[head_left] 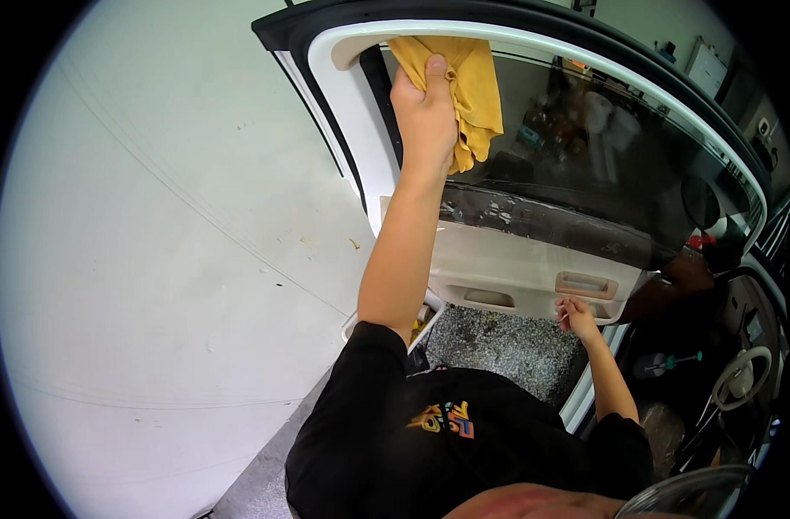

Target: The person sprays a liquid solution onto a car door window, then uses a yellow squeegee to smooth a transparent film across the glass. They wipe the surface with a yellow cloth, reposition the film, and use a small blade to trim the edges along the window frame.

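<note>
At the top left of a car door's window [585, 130], my left hand [423, 112] is closed on a yellow cloth [477, 95], its thumb pressed over the folds. The cloth lies against the glass and the inner corner of the white frame [343, 86]. Lower right, my right hand [574, 313] is beside the beige door panel [533, 259], just below its recessed handle [585, 284], with fingers curled; whether they hold anything is too small to make out.
A white wall [153, 259] fills the left. A white bucket [351, 324] with yellow items sits behind my left arm. Speckled floor [507, 342] shows below the door. At right is the car interior with steering wheel [741, 379] and a clear bottle [650, 366].
</note>
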### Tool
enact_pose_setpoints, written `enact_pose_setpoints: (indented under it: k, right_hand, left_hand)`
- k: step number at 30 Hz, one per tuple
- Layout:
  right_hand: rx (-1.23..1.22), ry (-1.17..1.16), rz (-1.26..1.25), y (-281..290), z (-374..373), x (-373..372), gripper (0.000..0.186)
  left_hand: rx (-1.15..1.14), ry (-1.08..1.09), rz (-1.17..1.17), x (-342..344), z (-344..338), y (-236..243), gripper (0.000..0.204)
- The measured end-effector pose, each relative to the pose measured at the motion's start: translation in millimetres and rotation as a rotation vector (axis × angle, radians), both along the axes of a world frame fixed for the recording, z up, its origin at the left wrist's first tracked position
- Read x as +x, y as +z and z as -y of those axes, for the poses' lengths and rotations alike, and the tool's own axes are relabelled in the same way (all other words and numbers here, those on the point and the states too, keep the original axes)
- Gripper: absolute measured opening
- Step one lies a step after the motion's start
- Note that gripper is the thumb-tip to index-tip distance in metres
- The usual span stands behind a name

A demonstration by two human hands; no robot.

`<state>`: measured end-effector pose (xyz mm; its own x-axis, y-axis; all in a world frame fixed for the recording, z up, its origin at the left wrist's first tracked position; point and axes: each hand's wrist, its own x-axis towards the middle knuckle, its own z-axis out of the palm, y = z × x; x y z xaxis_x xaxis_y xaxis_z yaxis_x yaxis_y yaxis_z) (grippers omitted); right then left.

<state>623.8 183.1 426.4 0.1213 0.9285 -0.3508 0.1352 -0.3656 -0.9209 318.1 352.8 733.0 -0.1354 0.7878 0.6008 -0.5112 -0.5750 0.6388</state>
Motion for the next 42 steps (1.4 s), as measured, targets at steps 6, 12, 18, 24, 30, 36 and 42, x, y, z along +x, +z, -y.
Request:
enact_pose_setpoints:
  k: [6, 12, 18, 24, 30, 36, 42]
  right_hand:
    - [-0.127, -0.033, 0.414, -120.9, 107.4, 2.4, 0.025]
    - [-0.319, -0.281, -0.09, -156.8, 155.3, 6.7, 0.025]
    - [-0.258, -0.362, -0.069, -116.3, 132.4, 9.9, 0.025]
    - [-0.096, -0.429, -0.201, -129.7, 147.0, 47.4, 0.021]
    - [-0.132, -0.482, -0.313, -151.4, 179.8, 69.0, 0.021]
    - [-0.071, -0.496, -0.286, -157.4, 190.7, 91.4, 0.019]
    - [-0.076, -0.474, -0.252, -150.1, 204.4, 119.9, 0.018]
  left_hand:
    - [-0.119, 0.084, -0.063, 26.3, 14.0, -39.2, 0.027]
    - [-0.102, -0.145, 0.006, 82.0, 20.9, -6.7, 0.036]
    - [-0.08, -0.047, -0.002, 140.3, 43.4, -42.2, 0.031]
    - [-0.036, -0.159, 0.042, 195.3, 53.5, -6.3, 0.035]
    - [-0.098, -0.149, -0.02, 249.9, 63.4, -26.3, 0.033]
    - [0.058, 0.015, -0.087, 297.1, 83.5, -55.7, 0.027]
    - [0.037, 0.008, -0.077, 346.7, 84.0, -68.1, 0.023]
